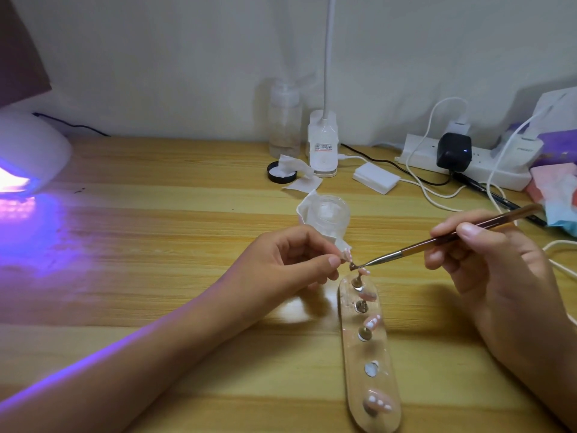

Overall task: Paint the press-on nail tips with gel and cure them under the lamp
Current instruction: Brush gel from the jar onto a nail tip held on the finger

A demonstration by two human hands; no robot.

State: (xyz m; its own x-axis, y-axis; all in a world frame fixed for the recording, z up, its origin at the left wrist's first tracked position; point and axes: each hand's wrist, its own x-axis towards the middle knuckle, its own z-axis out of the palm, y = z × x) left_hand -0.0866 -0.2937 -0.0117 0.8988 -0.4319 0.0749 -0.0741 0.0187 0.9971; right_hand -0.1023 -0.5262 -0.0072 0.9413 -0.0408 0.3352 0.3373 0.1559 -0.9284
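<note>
My left hand [299, 260] pinches a small pink nail tip [347, 254] on its metal stand between thumb and forefinger, just above the far end of a clear oval holder [352, 364]. My right hand [487, 260] grips a thin brown gel brush [437, 242], and its tip touches the stand just below the held nail. Several pink nail tips with white dots [379, 403] stand on metal pegs along the holder. The curing lamp [31, 154] glows purple at the far left.
A small clear jar [327, 214] with white paper stands behind my left hand. Further back are a black lid [281, 173], a clear bottle [284, 120], a white desk-lamp base [323, 145], a power strip [468, 164] with chargers and cables, and tissues [559, 195] at right.
</note>
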